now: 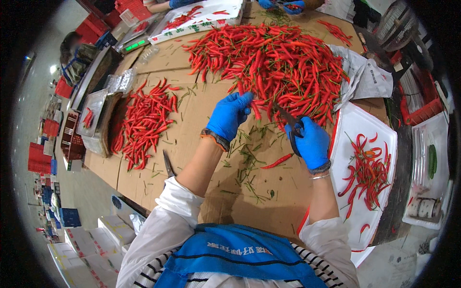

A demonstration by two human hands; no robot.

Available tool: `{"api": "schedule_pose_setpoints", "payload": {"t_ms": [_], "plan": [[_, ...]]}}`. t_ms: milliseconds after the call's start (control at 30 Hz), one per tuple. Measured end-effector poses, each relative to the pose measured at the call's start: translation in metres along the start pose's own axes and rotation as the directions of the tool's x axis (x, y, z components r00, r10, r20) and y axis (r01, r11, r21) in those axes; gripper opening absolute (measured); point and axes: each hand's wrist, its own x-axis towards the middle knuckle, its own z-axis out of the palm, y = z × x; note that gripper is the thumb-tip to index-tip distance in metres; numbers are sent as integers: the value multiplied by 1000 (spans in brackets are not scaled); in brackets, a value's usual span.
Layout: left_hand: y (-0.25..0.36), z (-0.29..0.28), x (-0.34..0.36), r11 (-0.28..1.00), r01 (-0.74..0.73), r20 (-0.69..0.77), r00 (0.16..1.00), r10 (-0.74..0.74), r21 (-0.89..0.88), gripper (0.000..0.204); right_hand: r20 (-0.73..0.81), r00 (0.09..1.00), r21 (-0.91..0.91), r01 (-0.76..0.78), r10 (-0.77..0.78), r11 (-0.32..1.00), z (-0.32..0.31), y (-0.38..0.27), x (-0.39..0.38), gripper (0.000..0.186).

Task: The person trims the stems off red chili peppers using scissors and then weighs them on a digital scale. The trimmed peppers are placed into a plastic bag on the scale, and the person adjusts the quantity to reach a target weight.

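Observation:
My left hand [229,115], in a blue glove, is closed with its fingertips pinched on a red chili pepper [257,109] at the near edge of the big pile. In my right hand [313,143], also gloved in blue, is a pair of dark scissors [286,115]. Their blades point up and left toward the pepper, a short way from my left fingertips. Beyond both hands spreads the large heap of red chili peppers [273,62] with green stems. Cut green stems [247,161] litter the cardboard between my forearms, along with one loose pepper [278,161].
A smaller pepper pile [146,125] lies at the left, with another pair of scissors [168,164] nearer me. On the right, a white foam lid [353,125] carries several peppers. A scale [134,43] and a white box [201,24] stand at the back, near other people's gloved hands.

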Motion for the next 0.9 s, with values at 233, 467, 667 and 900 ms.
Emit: {"api": "schedule_pose_setpoints", "payload": {"t_ms": [233, 467, 667, 900], "plan": [[-4, -5, 6, 833, 168, 45, 984, -170, -527, 17, -112, 971, -46, 206, -210, 977, 1, 0, -1, 42], [-16, 3, -1, 864, 135, -24, 986, -168, -485, 14, -107, 980, -27, 168, -170, 985, 1, -2, -4, 35], [-15, -142, 48, 579, -241, -242, 967, 77, -779, 19, -178, 980, 165, -56, 85, 985, 0, -4, -2, 29], [-51, -38, -28, 855, -279, 240, 952, 188, 437, 30, -197, 964, 168, -145, 178, 975, 2, 5, 0, 31]]}}
